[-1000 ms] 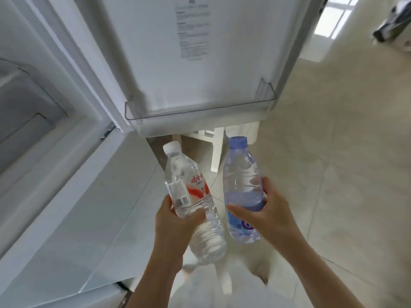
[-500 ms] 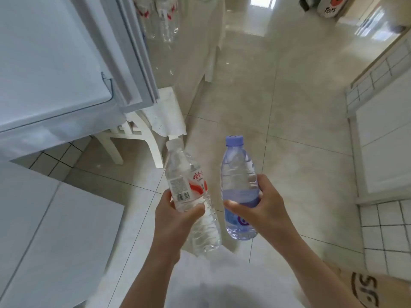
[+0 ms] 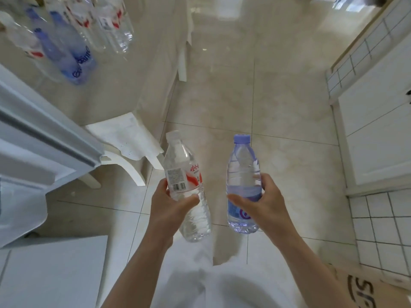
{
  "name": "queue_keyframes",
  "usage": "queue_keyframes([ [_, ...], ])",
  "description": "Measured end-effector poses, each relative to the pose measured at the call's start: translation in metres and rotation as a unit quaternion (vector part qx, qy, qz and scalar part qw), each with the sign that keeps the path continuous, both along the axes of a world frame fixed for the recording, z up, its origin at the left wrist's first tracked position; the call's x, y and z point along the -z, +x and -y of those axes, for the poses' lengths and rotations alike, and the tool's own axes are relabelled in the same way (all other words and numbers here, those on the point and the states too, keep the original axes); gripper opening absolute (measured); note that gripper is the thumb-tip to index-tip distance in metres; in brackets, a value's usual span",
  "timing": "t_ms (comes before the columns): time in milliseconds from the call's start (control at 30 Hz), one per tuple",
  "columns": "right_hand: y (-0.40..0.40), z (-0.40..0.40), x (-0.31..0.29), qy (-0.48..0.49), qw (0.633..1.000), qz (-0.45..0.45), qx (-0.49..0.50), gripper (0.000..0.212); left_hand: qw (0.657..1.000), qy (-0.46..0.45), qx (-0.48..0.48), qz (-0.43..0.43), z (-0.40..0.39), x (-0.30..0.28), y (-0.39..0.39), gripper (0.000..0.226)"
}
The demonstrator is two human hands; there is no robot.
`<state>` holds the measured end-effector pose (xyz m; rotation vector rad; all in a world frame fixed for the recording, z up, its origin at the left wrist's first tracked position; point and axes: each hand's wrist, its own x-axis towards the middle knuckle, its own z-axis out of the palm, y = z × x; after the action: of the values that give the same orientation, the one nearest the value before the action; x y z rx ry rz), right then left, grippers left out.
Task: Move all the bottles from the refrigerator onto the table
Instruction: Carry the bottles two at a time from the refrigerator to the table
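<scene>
Above the beige tiled floor, in the lower middle of the view, two bare hands each hold a water bottle out in front of the person. The left hand curls round the middle of a clear bottle with a white cap and a red-and-white label, thumb across the front just under the barcode, fingers wrapped behind; the bottle leans a little, its cap tipped away and to the left. The right hand grips a blue-tinted bottle with a lilac cap at its waist, thumb lying over the purple band of the label, fingers curled round the far side; this bottle stands nearly upright. The two bottles are near each other but apart, with floor visible between them. At the upper left corner of the view a table with a pale cloth carries a cluster of bottles, some blue-tinted and some with red labels, blurred and grouped back from the table's near edge. A white plastic stool stands just beside the table's near corner, partly under the hanging cloth. The open refrigerator door juts in from the left edge, its lower corner over the stool. White cabinets with tiled fronts run down the right side, and a brown cardboard box with dark printed letters sits at the lower right corner.
</scene>
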<state>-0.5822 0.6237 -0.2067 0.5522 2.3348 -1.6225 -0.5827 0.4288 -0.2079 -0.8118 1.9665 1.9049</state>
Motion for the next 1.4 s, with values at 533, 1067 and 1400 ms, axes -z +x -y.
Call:
queue_keyframes([
  [533, -0.213, -0.003, -0.004, -0.025, 0.999, -0.020, 0.011, 0.058, 1.000, -0.001, -0.003, -0.022, -0.008, -0.001, -0.206, 0.055],
  [1067, -0.466, -0.040, -0.006, 0.019, 0.970, -0.023, -0.240, 0.056, 0.974, 0.014, -0.226, -0.007, -0.061, 0.003, -0.380, 0.036],
  [1400, -0.558, 0.013, 0.001, 0.019, 0.939, -0.002, -0.343, 0.052, 0.929, 0.012, -0.369, 0.012, -0.022, 0.009, -0.406, 0.071],
])
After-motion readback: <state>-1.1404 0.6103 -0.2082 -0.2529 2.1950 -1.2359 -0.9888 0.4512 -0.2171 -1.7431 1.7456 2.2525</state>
